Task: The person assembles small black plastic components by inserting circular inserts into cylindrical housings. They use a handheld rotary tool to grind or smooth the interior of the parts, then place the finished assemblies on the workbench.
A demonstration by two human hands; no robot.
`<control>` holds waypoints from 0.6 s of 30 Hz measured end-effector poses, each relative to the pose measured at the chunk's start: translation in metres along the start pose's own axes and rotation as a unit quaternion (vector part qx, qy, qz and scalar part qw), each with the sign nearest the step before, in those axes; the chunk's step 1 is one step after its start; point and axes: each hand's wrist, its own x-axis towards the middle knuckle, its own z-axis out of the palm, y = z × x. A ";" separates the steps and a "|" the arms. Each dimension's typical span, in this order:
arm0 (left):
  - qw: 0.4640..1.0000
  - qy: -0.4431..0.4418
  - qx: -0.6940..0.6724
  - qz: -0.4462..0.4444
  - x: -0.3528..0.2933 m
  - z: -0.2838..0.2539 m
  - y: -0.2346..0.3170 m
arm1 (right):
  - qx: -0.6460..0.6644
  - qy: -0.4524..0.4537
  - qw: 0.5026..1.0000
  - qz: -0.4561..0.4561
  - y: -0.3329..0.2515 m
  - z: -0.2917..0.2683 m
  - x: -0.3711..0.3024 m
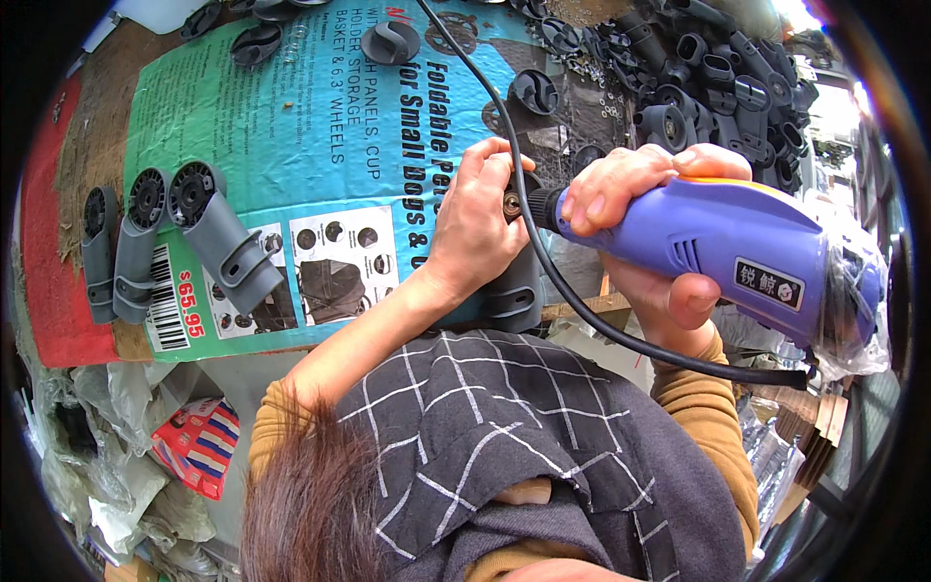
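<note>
My right hand (pixel 617 190) is wrapped round a purple electric screwdriver (pixel 635 231), which lies nearly level with its black nose pointing left. The nose meets a grey plastic joint piece (pixel 514 293) at the near edge of the bench. My left hand (pixel 471 219) grips the round upper end of that piece, fingers curled over its far side. The driver's tip and any screw under it are hidden. A black cable (pixel 561 279) crosses in front of the nose and runs beneath the driver's body.
Three grey joint pieces (pixel 215 233) lie at the left on a printed cardboard sheet (pixel 262 126). Round dark caps (pixel 392 43) are scattered at the far side. A heap of dark plastic parts (pixel 718 87) and small metal bits (pixel 609 102) fills the far right. Plastic bags (pixel 126 485) hang below left.
</note>
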 end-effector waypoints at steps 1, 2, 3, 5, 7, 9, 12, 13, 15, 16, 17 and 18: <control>1.000 -0.003 -0.003 0.000 0.000 0.000 -0.001 | -0.016 0.006 1.000 0.016 -0.001 0.002 -0.001; 1.000 -0.012 0.003 -0.004 0.001 -0.001 -0.001 | -0.020 0.024 0.999 0.034 -0.003 0.005 -0.005; 1.000 -0.020 0.009 -0.004 0.001 -0.002 -0.001 | -0.024 0.011 0.999 0.030 -0.002 0.004 -0.003; 1.000 -0.024 0.010 0.003 0.002 -0.003 0.000 | -0.034 -0.049 0.998 -0.001 0.000 0.001 0.003; 1.000 -0.014 0.004 0.018 0.002 -0.005 0.001 | -0.033 -0.018 0.999 -0.002 0.006 -0.006 0.020; 1.000 -0.018 0.003 0.009 0.002 -0.006 0.003 | -0.035 0.074 0.996 -0.018 0.017 -0.019 0.053; 1.000 -0.022 -0.010 -0.006 -0.001 -0.005 0.002 | -0.012 0.129 0.991 -0.017 0.060 -0.051 0.116; 1.000 -0.019 -0.009 -0.007 -0.001 -0.005 0.000 | -0.323 0.203 0.922 0.064 0.053 -0.024 0.122; 1.000 -0.005 0.000 0.026 -0.001 -0.002 -0.004 | -0.557 -0.022 0.830 -0.023 0.096 -0.025 0.160; 1.000 -0.007 -0.009 0.015 -0.002 0.000 -0.004 | -0.608 0.030 0.793 -0.026 0.115 -0.015 0.163; 0.999 -0.006 0.001 0.031 -0.001 0.000 -0.005 | -0.598 0.013 0.802 0.008 0.134 -0.013 0.166; 0.999 -0.002 0.004 0.037 -0.001 -0.001 -0.002 | -0.621 -0.027 0.783 0.027 0.151 -0.013 0.169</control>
